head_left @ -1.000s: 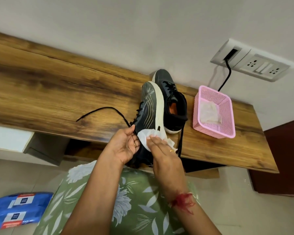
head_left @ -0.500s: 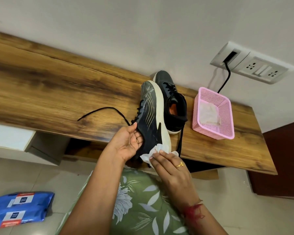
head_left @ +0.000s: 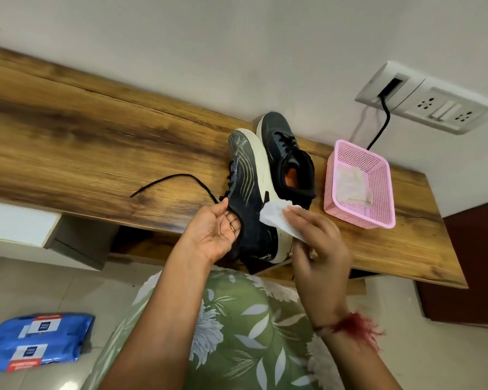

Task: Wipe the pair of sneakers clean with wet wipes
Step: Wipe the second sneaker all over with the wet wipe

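your left hand grips one dark sneaker at its collar, fingers curled in, the shoe tipped on its side with the white midsole turned toward your right hand. that hand holds one wet wipe under bent fingers, pressed to the midsole. the second sneaker stands upright on the wooden desk just beyond the wipe. one loose black lace trails left of your left hand. one pink basket sits right of your right hand. two blue wipe packs lie on the floor, below left.
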`<control>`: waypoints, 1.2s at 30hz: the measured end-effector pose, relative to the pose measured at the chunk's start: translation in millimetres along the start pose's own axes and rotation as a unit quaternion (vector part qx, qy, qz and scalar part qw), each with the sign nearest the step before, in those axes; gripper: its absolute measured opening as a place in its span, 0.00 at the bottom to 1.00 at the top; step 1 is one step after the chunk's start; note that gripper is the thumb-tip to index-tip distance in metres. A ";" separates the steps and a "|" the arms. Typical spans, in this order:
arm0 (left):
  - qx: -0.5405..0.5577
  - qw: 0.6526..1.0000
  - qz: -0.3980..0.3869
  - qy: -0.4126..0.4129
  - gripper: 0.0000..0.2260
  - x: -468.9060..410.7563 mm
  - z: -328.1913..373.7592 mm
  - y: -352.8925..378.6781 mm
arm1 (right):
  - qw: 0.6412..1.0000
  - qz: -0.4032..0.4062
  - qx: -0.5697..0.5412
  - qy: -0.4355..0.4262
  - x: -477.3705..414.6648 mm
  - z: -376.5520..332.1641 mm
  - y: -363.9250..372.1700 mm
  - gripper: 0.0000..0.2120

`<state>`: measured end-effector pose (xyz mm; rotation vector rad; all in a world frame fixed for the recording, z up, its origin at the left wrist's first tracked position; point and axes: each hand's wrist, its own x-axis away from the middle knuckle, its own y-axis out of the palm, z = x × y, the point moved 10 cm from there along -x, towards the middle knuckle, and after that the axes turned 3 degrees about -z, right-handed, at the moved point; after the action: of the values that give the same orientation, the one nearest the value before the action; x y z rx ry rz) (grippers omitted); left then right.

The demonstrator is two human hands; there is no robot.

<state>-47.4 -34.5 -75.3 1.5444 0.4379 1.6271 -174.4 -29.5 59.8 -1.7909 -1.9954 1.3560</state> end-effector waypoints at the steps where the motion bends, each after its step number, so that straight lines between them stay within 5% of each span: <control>1: 0.002 1.000 -0.002 -0.004 0.13 0.3 -1.9 1.2 | 0.998 -0.038 0.049 -0.017 -7.9 -1.8 12.8 0.18; 5: 0.031 0.999 0.007 -0.005 0.14 -2.4 -5.1 1.5 | 0.960 -0.119 0.232 -0.101 7.6 -4.3 48.6 0.18; 11: 0.053 0.998 0.007 -0.022 0.13 0.0 -10.7 8.1 | 0.959 -0.067 0.266 -0.076 40.8 1.1 28.7 0.21; 18: 0.111 0.994 0.014 -0.018 0.10 -3.8 0.2 0.2 | 0.965 -0.094 0.245 -0.025 58.3 4.3 37.2 0.21; 20: 0.118 0.993 0.005 -0.016 0.10 -7.0 4.6 -4.1 | 0.968 -0.132 0.211 0.040 64.6 21.3 45.6 0.28; 23: 0.105 0.994 -0.003 -0.008 0.11 -6.7 9.7 -3.3 | 0.978 -0.094 0.040 0.180 59.5 39.4 30.6 0.22; 25: 0.098 0.995 0.000 -0.006 0.10 -3.8 6.4 -0.7 | 0.912 -0.065 -0.191 0.358 70.6 58.7 30.8 0.16; 27: 0.085 0.996 0.009 -0.007 0.10 -2.1 1.1 2.4 | 0.747 -0.045 -0.428 0.507 94.6 61.4 49.2 0.11; 31: 0.044 0.999 0.009 0.012 0.11 1.6 -0.7 5.3 | 0.546 -0.004 -0.600 0.585 108.0 49.7 65.8 0.12; 34: -0.011 1.000 0.003 0.015 0.13 4.5 -4.7 10.3 | 0.463 0.020 -0.621 0.632 115.7 44.5 75.8 0.12; 36: -0.051 0.999 0.007 0.018 0.14 3.8 -8.9 11.1 | 0.435 0.038 -0.628 0.644 116.3 43.2 76.6 0.27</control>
<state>-59.0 -35.7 -66.3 1.4484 0.3581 1.6645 -178.8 38.4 -69.2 -1.8595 -1.5213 -1.8103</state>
